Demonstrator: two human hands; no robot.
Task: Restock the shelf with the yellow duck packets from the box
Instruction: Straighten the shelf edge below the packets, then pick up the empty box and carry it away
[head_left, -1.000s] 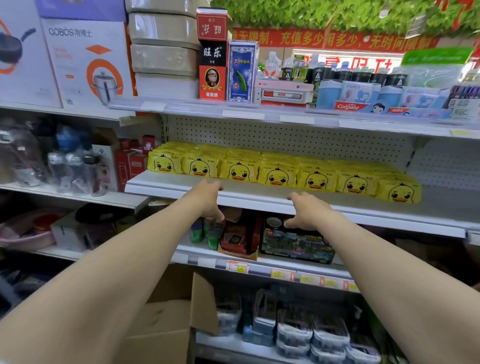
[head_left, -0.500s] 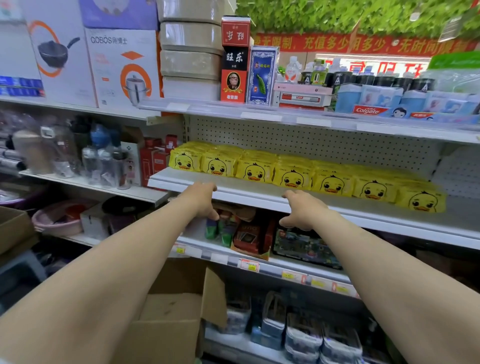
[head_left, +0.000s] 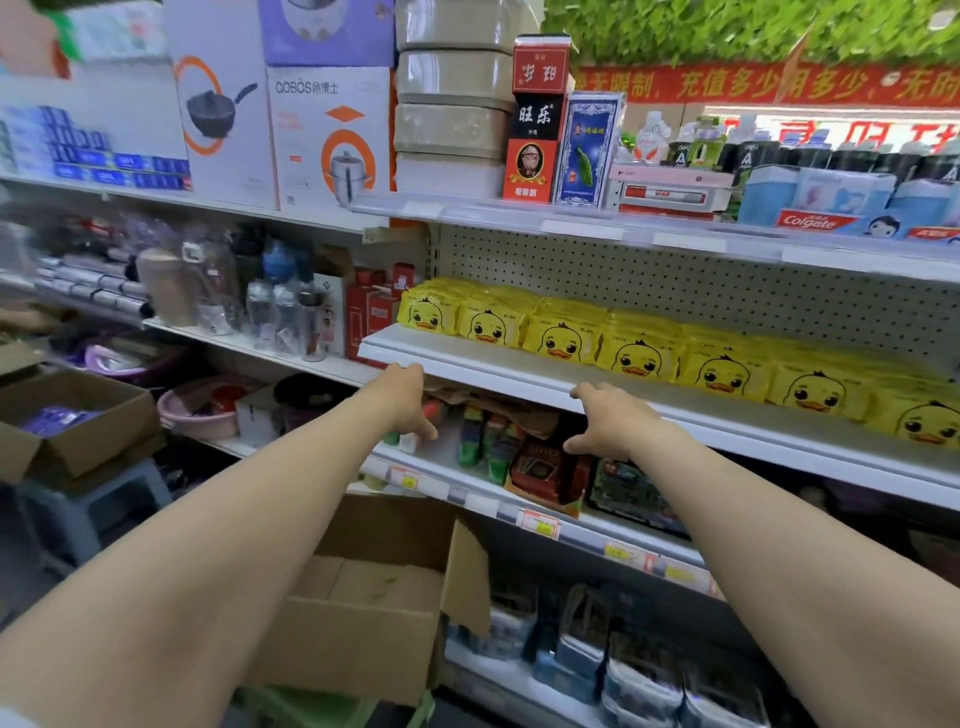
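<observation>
Hands barely shifted; view swung left. At shelf (head_left: 519, 376) lip: left hand (head_left: 408, 402), right hand (head_left: 605, 423), grip loose, empty; duck packets (head_left: 639, 353) placed; next, down to box (head_left: 374, 613).

Seven yellow duck packets (head_left: 561, 340) show faces along the front row, and two open cardboard boxes (head_left: 363, 623) stand below.

Shelf (head_left: 519, 364) front: bare strip before the packets (head_left: 639, 358).
Above packets: open gap under the upper shelf (head_left: 571, 227).
Shelf back: packets fill the row.
</observation>
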